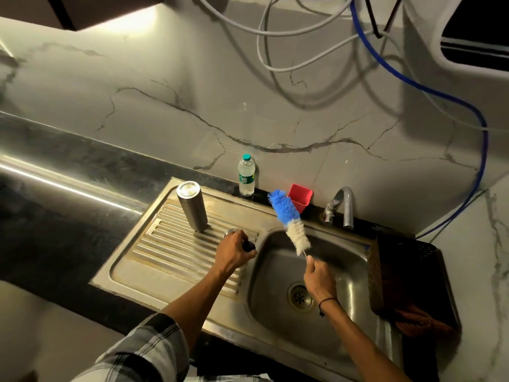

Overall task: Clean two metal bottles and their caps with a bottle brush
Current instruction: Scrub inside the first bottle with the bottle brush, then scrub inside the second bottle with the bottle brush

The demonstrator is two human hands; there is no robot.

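Right hand (319,279) grip holds brush (289,219) over basin (349,274); left hand (234,250) grip clasps cap (248,245) at drainboard (154,252) edge.

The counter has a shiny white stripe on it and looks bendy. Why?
In the head view, the stripe on the counter is glare from a light glowing at the top left; the counter edge curves because the wide lens bends straight lines; the tubes cast soft shadows on the wall.

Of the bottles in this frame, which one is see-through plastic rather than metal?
The small clear water bottle with the green cap, standing against the wall behind the sink. The metal bottle stands upside down on the ribbed drainboard, opaque and silver.
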